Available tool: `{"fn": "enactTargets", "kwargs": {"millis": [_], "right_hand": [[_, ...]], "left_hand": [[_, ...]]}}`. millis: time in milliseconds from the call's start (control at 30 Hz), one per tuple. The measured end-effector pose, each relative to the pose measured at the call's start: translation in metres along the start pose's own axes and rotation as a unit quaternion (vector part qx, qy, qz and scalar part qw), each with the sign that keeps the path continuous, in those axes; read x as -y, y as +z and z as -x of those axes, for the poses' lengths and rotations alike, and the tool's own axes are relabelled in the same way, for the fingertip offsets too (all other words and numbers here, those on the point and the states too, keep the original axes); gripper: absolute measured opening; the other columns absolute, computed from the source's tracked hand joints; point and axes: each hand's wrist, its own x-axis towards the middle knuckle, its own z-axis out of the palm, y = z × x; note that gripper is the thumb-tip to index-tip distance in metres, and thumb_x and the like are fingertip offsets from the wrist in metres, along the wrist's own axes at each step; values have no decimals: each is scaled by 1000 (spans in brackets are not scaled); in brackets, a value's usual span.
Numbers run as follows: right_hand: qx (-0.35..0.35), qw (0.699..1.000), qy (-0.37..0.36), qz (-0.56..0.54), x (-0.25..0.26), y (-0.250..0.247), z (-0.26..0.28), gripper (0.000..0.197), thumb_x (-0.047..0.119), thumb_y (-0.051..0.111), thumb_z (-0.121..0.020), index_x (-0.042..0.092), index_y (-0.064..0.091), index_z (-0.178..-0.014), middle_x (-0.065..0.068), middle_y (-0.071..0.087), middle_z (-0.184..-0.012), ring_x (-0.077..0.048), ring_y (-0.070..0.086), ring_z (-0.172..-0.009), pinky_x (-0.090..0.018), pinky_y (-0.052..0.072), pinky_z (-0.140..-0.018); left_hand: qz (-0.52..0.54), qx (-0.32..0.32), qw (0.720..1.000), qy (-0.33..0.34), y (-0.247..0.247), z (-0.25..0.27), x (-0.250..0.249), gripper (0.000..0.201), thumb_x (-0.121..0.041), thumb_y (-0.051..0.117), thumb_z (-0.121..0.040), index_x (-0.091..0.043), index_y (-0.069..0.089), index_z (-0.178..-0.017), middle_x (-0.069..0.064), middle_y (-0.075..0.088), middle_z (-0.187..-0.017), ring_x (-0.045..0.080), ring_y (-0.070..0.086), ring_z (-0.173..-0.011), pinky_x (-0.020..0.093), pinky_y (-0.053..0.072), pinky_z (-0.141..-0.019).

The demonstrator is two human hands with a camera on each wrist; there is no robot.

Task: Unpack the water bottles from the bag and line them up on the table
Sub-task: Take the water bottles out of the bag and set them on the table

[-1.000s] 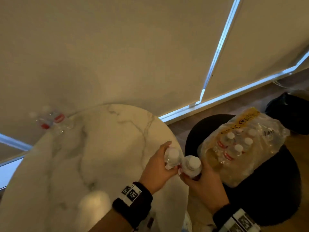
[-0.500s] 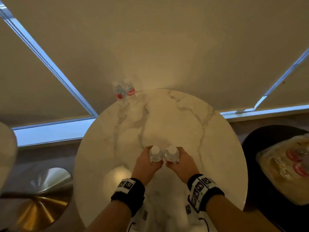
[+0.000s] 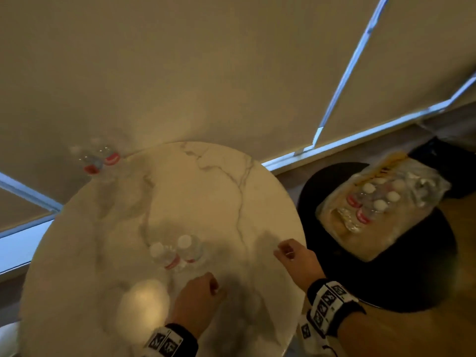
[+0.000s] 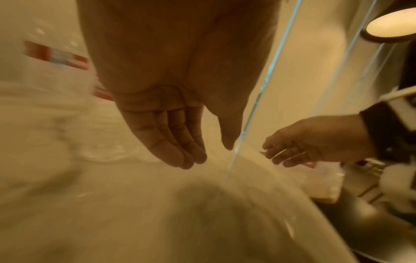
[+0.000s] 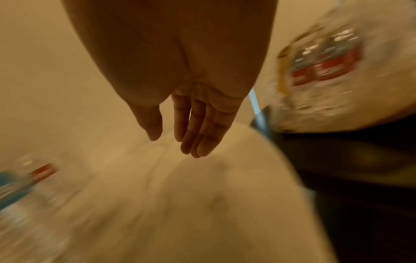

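Observation:
Two clear water bottles [image 3: 177, 251] with white caps and red labels stand side by side near the middle of the round marble table [image 3: 206, 191]. Another pair of bottles [image 3: 99, 159] stands at the table's far left rim. My left hand [image 3: 203, 287] hovers just below the near pair, empty, fingers relaxed [image 4: 180, 151]. Over the table's right edge my right hand [image 3: 288, 252] is empty too, fingers straight [image 5: 195, 135]. The clear plastic bag [image 3: 381, 207] with several bottles inside lies on a black stool [image 3: 381, 284] to the right.
Beige roller blinds [image 3: 206, 60] with bright gaps hang right behind the table. A dark object [image 3: 448, 161] sits beyond the bag. Wooden floor [image 3: 458, 217] shows at the right. A lamp's reflection [image 3: 144, 302] glares on the near part of the tabletop.
Both hands set their bottles down on the table and let go. The left hand drew back toward me; the right hand moved right toward the bag.

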Motion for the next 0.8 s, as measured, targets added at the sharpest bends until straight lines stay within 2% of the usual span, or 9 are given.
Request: {"fn": "enactTargets", "kwargs": {"millis": [167,267,333,400,467,567,667,733,800], "right_hand": [[-148,972,158,-95,-77,-96,-30,32,37,61,-90,10,63,-106,-9,70,-97,-29,64,-94,-41,52,-86],[-190,939,225,-179,-108,-139,-62,49,39,64,-87,4,55,-121,-18,64,-105,-39,60,-102,-43,49,-88],[-227,919,219,-237,-119,-153,-86,71,44,72,-78,13,45,-135,-15,60,-123,-37,57,-112,-41,46,-91],[-251,909,209,-259,-130,-162,-110,82,53,76,-64,18,47,-132,-10,60,-125,-33,58,-111,-46,48,-95],[-248,912,212,-247,-137,-169,-128,71,49,78,-66,14,55,-123,-8,64,-114,-30,61,-105,-39,48,-88],[-241,931,219,-167,-144,-179,-141,57,33,75,-78,10,53,-126,-9,63,-113,-30,61,-104,-28,38,-77],[-236,934,208,-168,-155,-181,-146,44,33,73,-81,16,56,-118,0,56,-103,-19,52,-96,-30,36,-85],[-240,928,200,-201,-163,-179,-146,34,31,74,-81,23,55,-109,7,54,-99,-15,49,-96,-31,37,-91],[-235,928,199,-212,-168,-178,-144,34,30,76,-79,25,53,-103,9,57,-91,-17,55,-94,-31,40,-86]], "left_hand": [[65,43,985,151,50,-46,-131,24,-40,67,-99,-16,71,-98,4,77,-91,19,71,-86,36,58,-85],[51,69,967,238,89,-90,-220,25,-33,63,-103,-14,69,-119,8,76,-110,20,71,-101,33,56,-92],[33,89,959,267,114,-122,-272,34,-28,60,-105,-16,61,-137,9,70,-126,23,68,-116,34,55,-102],[32,111,955,274,137,-153,-314,42,-24,57,-105,-21,52,-147,9,66,-137,26,65,-125,42,54,-111],[39,89,953,286,153,-182,-347,43,-26,59,-102,-25,51,-144,6,63,-140,24,62,-127,46,52,-115],[47,42,964,256,170,-217,-380,49,-28,71,-96,-18,54,-141,9,64,-139,26,61,-128,42,51,-115],[22,71,976,207,177,-236,-396,54,-26,79,-91,-7,58,-138,17,67,-136,35,64,-126,44,53,-110],[34,78,967,242,177,-243,-400,56,-27,81,-90,-13,57,-139,14,64,-139,32,61,-129,42,49,-115],[39,100,960,260,175,-243,-403,49,-23,78,-92,-16,59,-137,11,64,-139,29,61,-128,42,48,-116]]}}
